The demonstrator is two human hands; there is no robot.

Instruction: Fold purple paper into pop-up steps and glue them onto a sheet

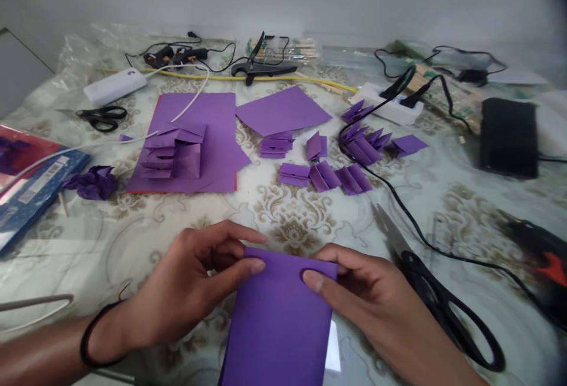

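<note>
A purple paper sheet (283, 321) hangs between my two hands at the bottom centre, its lower end running out of view. My left hand (199, 279) pinches its upper left corner, thumb on the front face and index finger stretched past the top edge. At the upper right corner my right hand (363, 291) grips the same sheet, thumb in front and the other fingers behind. Beyond the hands lie several small folded purple pieces (325, 175). A stack of folded purple strips (177, 152) rests on larger purple sheets (217, 114) at the left.
Large black scissors (436, 291) lie right of my right hand, crossed nearby by a black cable (398, 197). Farther off are small scissors (104, 117), pliers (261, 68), a white power strip (390, 102), a black box (508, 138) and crumpled purple paper (93, 182). A glue gun (540, 250) sits far right.
</note>
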